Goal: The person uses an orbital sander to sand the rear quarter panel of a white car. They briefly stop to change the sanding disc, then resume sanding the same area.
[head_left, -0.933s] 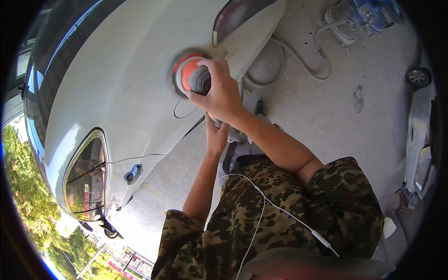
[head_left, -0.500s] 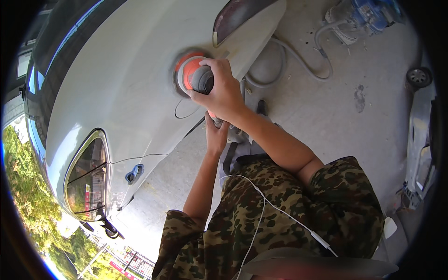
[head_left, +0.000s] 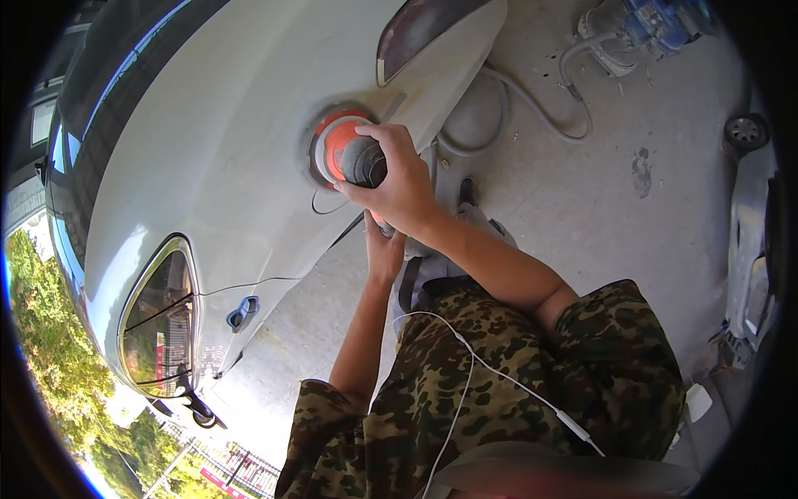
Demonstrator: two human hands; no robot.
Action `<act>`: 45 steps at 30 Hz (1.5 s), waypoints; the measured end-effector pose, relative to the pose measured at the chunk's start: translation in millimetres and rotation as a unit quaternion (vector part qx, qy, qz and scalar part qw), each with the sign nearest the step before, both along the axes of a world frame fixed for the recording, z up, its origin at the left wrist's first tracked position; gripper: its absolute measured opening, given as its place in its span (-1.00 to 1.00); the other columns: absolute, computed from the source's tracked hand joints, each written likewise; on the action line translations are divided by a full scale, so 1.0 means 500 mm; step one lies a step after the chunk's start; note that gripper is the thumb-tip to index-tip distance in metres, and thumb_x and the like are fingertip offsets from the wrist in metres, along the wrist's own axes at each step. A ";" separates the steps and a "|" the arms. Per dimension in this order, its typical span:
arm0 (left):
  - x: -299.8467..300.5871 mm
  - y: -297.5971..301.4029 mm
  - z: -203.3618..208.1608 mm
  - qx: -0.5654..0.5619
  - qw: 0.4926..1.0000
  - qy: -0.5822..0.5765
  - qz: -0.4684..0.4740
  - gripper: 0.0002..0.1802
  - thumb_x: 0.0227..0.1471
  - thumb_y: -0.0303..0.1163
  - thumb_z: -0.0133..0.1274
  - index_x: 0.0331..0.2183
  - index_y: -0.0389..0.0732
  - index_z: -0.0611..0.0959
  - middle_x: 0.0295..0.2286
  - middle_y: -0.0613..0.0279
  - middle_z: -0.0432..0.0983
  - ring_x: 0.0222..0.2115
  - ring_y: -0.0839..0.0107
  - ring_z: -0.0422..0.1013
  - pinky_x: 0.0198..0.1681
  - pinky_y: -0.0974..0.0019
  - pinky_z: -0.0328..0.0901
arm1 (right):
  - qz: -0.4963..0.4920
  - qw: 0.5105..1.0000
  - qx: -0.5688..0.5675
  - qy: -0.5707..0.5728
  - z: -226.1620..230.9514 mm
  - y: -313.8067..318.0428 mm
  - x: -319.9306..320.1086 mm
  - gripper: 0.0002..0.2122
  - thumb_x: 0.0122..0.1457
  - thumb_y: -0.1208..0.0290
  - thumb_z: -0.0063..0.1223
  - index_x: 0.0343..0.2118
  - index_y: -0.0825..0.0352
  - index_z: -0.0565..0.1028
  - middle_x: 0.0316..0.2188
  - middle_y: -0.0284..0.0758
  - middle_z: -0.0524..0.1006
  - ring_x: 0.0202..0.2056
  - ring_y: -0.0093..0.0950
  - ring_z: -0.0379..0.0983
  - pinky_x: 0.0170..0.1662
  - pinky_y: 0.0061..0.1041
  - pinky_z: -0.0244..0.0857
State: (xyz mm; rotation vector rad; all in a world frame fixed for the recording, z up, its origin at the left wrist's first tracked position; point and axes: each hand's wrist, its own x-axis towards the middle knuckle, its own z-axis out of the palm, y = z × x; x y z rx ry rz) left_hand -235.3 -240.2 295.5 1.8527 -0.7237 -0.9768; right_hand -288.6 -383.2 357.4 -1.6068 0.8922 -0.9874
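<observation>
An orange and grey power sander [head_left: 336,146] rests with its round pad against the pale grey car body panel [head_left: 241,141]. My right hand [head_left: 402,185] is wrapped round the dark grip on the sander's top, its thumb and fingers reaching over the housing. Lower down, my left hand [head_left: 385,252] is closed round the sander's rear handle, close under my right wrist. Most of that handle is hidden by my hands. A dark red light-shaped recess [head_left: 420,37] lies in the panel beyond the sander.
A grey hose [head_left: 532,104] loops over the concrete floor to a blue machine [head_left: 648,29]. A thin cord [head_left: 249,284] runs across the panel near the quarter window [head_left: 158,328] and a blue-edged opening [head_left: 243,314]. At the far right stands another vehicle part [head_left: 752,249].
The sander has slid a short way toward me over the panel, both hands moving with it. My grip looks the same.
</observation>
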 end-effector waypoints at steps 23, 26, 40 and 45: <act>0.019 0.007 -0.004 0.061 0.997 -0.048 -0.012 -0.38 0.14 -0.18 0.31 0.03 -0.35 0.41 -0.17 -0.19 0.64 -0.12 -0.03 0.58 -0.01 0.02 0.40 | -0.057 0.997 0.052 -0.011 -0.035 -0.001 -0.003 -0.28 -0.03 0.27 0.52 0.17 0.29 0.34 0.06 -0.13 0.39 0.04 -0.08 0.51 0.05 -0.14 0.50; 0.018 0.008 -0.008 0.042 0.997 -0.057 -0.007 -0.39 0.13 -0.20 0.32 0.02 -0.34 0.42 -0.19 -0.17 0.64 -0.14 0.00 0.59 -0.03 0.02 0.40 | -0.064 0.997 0.039 -0.013 -0.041 0.003 -0.002 -0.28 -0.03 0.28 0.53 0.17 0.29 0.34 0.06 -0.13 0.39 0.03 -0.08 0.51 0.05 -0.14 0.49; 0.023 0.007 0.004 0.104 0.993 -0.042 -0.025 -0.32 0.12 -0.19 0.33 0.10 -0.35 0.41 -0.09 -0.23 0.64 -0.02 -0.04 0.59 0.02 0.01 0.41 | -0.094 0.993 0.063 -0.013 -0.050 0.000 -0.008 -0.28 -0.02 0.25 0.52 0.18 0.29 0.35 0.06 -0.15 0.40 0.02 -0.12 0.52 0.07 -0.16 0.48; 0.006 0.009 0.007 0.048 0.997 -0.054 -0.016 -0.38 0.15 -0.20 0.32 0.06 -0.34 0.41 -0.12 -0.17 0.64 -0.08 -0.01 0.58 0.01 0.03 0.41 | -0.056 0.998 0.040 0.004 -0.031 0.004 -0.003 -0.28 -0.02 0.25 0.52 0.18 0.29 0.35 0.06 -0.12 0.39 0.02 -0.12 0.53 0.05 -0.14 0.50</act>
